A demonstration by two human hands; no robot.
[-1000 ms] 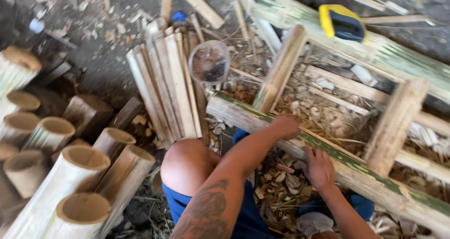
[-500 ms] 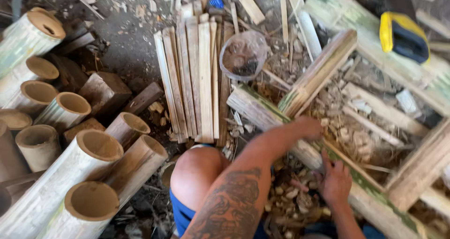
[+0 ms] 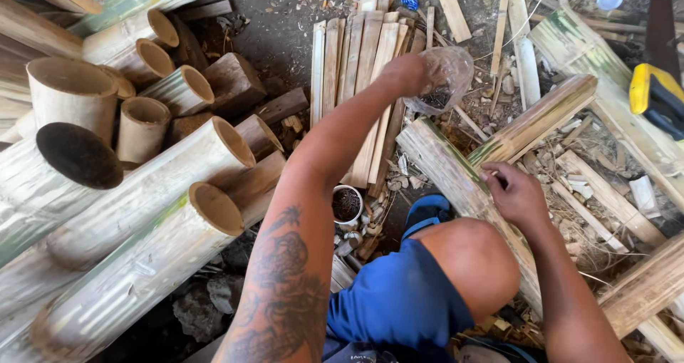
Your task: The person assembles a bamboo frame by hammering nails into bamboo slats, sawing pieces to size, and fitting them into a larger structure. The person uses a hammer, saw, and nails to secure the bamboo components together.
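Above the split bamboo slats [image 3: 360, 85], seen from the head camera, the left hand [image 3: 406, 72] grips a clear plastic bag [image 3: 443, 81] of small dark pieces, probably to draw from it. Right hand [image 3: 519, 195] presses fingers down on the bamboo frame rail [image 3: 456, 174], apparently steadying it, beside the bare knee [image 3: 474, 263]
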